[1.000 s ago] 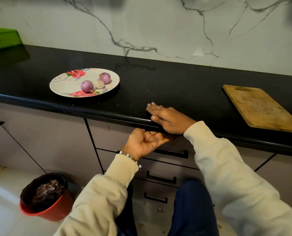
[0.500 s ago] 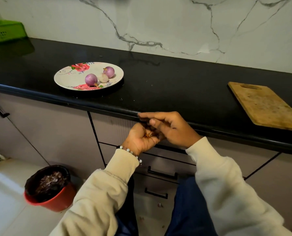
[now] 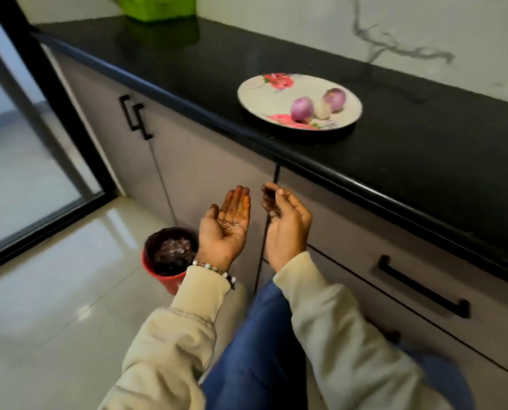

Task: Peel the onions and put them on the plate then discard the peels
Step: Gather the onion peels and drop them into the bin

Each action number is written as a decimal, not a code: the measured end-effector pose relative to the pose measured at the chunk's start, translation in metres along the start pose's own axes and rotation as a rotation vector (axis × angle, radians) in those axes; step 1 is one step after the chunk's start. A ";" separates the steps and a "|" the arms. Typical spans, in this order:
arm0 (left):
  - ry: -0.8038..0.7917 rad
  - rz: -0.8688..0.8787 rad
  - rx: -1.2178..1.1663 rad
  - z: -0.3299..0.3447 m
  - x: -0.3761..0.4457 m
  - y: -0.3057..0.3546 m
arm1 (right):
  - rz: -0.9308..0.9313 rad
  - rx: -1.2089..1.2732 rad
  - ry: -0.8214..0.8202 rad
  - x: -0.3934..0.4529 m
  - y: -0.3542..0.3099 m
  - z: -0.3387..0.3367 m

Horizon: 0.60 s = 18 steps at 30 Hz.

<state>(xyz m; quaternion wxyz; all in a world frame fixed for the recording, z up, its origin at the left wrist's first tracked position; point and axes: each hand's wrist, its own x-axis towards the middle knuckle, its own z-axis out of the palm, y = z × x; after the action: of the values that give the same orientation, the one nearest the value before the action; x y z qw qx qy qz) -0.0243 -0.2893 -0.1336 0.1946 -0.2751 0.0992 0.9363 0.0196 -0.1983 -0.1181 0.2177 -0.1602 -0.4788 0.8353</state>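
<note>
A floral plate (image 3: 264,96) sits on the black counter (image 3: 424,149) and holds two peeled purple onions (image 3: 301,108) (image 3: 334,99) with a small white piece (image 3: 322,110) between them. Below the counter edge, my left hand (image 3: 227,229) is palm up with fingers straight, carrying a few small peel bits (image 3: 230,230). Beside it, my right hand (image 3: 285,224) is cupped with loosely curled fingers and holds nothing that I can see. A red bin (image 3: 169,255) lined in black and full of onion peels stands on the floor just left of my left hand.
Grey cabinet doors and drawers with black handles (image 3: 421,287) run under the counter. A green basket (image 3: 158,5) stands at the counter's far end. A glass sliding door (image 3: 24,143) and glossy floor tiles (image 3: 54,306) lie to the left.
Both hands came off the counter edge and moved down and left toward the red bin. My left hand opened flat with peel bits on it. The view swung left.
</note>
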 end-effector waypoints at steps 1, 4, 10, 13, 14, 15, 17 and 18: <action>0.018 0.047 -0.031 -0.005 0.008 0.012 | 0.094 0.045 0.011 0.006 0.016 0.010; 0.106 0.174 -0.056 -0.019 0.036 0.048 | 0.461 0.168 -0.007 0.024 0.069 0.041; 0.315 0.304 0.017 -0.061 0.115 0.114 | 0.841 0.177 0.017 0.057 0.163 0.097; 0.440 0.335 0.127 -0.076 0.150 0.145 | 0.931 0.074 0.019 0.076 0.198 0.120; 0.469 0.332 0.164 -0.081 0.161 0.155 | 0.956 0.045 0.015 0.082 0.209 0.126; 0.493 0.321 0.209 -0.085 0.173 0.167 | 0.979 0.018 0.004 0.091 0.222 0.133; 0.510 0.256 0.304 -0.092 0.195 0.186 | 1.007 -0.030 -0.004 0.109 0.247 0.142; 0.526 0.212 0.342 -0.092 0.202 0.193 | 1.023 -0.055 -0.011 0.117 0.261 0.143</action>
<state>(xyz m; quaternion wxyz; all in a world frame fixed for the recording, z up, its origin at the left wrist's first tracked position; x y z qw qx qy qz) -0.2174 -0.4285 -0.3064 0.1071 -0.4588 0.3301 0.8180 -0.2034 -0.3590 -0.2815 -0.2259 -0.3754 -0.3619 0.8228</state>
